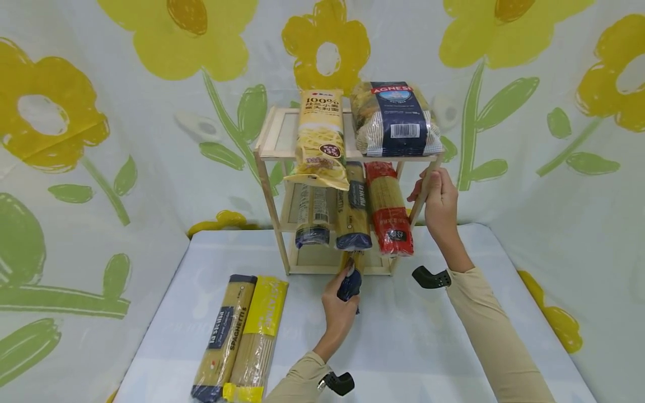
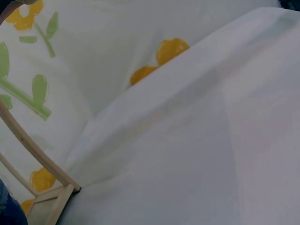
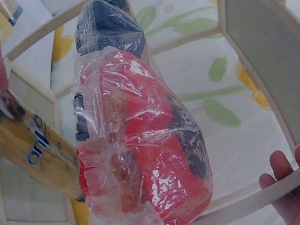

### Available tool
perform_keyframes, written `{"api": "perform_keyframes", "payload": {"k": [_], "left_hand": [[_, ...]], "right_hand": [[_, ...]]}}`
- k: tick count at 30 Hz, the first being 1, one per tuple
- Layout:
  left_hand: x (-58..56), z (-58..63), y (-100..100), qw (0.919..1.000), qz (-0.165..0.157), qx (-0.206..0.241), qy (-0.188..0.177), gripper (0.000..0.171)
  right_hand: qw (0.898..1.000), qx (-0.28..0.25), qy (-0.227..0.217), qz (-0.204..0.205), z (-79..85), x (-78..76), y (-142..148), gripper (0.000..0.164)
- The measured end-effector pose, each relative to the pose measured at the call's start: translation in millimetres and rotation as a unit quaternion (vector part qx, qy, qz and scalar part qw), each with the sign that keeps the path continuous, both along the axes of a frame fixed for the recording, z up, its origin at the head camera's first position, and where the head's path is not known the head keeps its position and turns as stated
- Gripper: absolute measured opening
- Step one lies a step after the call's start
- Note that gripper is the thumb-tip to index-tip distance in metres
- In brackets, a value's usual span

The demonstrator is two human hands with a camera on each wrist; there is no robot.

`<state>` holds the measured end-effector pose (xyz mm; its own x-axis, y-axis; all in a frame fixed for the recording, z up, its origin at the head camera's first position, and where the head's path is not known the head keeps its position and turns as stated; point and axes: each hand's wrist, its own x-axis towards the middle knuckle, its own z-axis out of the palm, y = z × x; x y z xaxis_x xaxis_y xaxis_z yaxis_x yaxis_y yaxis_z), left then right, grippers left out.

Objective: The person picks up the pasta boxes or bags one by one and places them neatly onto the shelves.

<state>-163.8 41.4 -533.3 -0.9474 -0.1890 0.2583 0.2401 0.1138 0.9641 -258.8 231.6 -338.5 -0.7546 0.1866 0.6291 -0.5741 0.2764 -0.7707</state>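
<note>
My left hand (image 1: 339, 316) grips the dark blue end of a spaghetti pack (image 1: 351, 284), whose far part reaches into the bottom level of a small wooden shelf (image 1: 274, 218). In the right wrist view that spaghetti pack (image 3: 40, 150) slants in at the left. My right hand (image 1: 442, 201) holds the shelf's right front post, just below the top board; its fingers (image 3: 281, 166) curl round the wood. On the middle level, beside this hand, lies a red spaghetti pack (image 1: 389, 210). Left of it are a blue-ended pack (image 1: 354, 215) and another spaghetti pack (image 1: 312, 215).
A yellow pasta bag (image 1: 321, 137) overhangs the top board's front edge, beside a large Agnesi pasta bag (image 1: 395, 120). On the white table (image 1: 423, 336), left of my arm, lie a La Sicilia spaghetti pack (image 1: 227, 336) and a yellow-labelled pack (image 1: 259, 336). A flowered cloth (image 1: 151, 112) hangs behind.
</note>
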Motion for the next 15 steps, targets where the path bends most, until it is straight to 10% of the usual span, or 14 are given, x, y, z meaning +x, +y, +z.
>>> {"api": "perform_keyframes", "payload": {"k": [15], "left_hand": [[-35.0, -20.8, 55.2, 0.9991, 0.042, 0.007, 0.003, 0.062]], "right_hand": [[1.000, 0.003, -0.005, 0.002, 13.8, 12.9, -5.3, 0.024]]}}
